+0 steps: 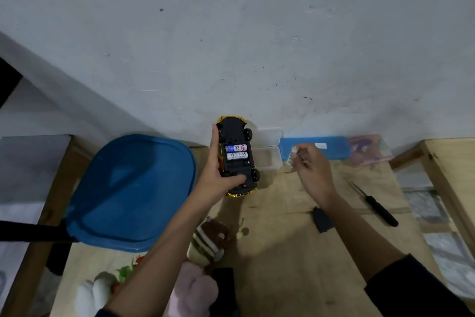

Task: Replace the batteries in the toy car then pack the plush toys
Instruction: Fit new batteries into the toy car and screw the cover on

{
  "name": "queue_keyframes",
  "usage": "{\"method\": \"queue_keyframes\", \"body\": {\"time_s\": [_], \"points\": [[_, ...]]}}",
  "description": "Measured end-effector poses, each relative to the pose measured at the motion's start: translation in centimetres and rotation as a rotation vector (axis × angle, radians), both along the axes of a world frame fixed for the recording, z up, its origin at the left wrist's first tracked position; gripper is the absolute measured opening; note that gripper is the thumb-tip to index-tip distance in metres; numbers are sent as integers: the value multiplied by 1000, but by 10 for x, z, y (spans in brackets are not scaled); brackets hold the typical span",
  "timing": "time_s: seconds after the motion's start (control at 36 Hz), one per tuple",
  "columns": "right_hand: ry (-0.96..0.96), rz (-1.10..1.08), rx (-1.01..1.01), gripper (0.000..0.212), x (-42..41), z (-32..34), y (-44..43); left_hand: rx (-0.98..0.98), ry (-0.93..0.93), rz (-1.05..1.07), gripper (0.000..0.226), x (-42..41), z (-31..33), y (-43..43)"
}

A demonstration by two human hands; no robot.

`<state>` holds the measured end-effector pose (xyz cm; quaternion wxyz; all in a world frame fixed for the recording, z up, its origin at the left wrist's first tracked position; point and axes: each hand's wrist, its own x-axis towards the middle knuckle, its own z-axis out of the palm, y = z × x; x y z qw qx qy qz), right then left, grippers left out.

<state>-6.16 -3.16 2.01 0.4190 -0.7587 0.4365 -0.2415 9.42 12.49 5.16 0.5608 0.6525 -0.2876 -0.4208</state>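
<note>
My left hand point(218, 172) grips a yellow toy car point(237, 156) turned upside down above the wooden table point(295, 252). Its black underside shows an uncovered battery bay with two batteries point(236, 151) lying side by side and an empty slot below them. My right hand point(312, 170) is to the right of the car and pinches a small battery point(293, 156) at its fingertips. A black battery cover point(321, 219) lies on the table under my right forearm. Plush toys lie near the front edge: a brown striped one point(209, 244), a pink one point(195, 291) and a white one point(95, 291).
A large blue lid point(131, 193) covers a container at the left. A clear plastic box point(268, 148) and a long blue lid point(329, 147) lie against the wall. A black screwdriver point(376, 204) lies at the right. A pink packet point(367, 149) sits at the far right.
</note>
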Motion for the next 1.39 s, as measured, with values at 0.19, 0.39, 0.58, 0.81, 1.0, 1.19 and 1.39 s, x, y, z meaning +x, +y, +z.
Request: {"method": "queue_keyframes", "body": {"time_s": [0.19,0.39,0.58,0.81,1.0,1.19,1.39], "points": [[-466,161,169,29,29,54,38,-108,-40,10,113,-9,20,-1],[-444,181,-10,31,26,68,65,-188,-103,-36,112,-13,42,10],[-632,193,-22,23,14,81,71,-249,-107,-67,112,-17,64,23],[-663,213,-84,23,5,100,74,-255,-124,-141,115,-24,84,30],[-688,176,-120,34,-2,111,81,-277,-116,-181,113,-33,94,32],[-539,169,-295,16,-9,119,86,-293,-112,-205,113,-39,98,32],[-330,308,-473,17,-20,135,83,-304,-137,-190,112,-33,101,37]]}}
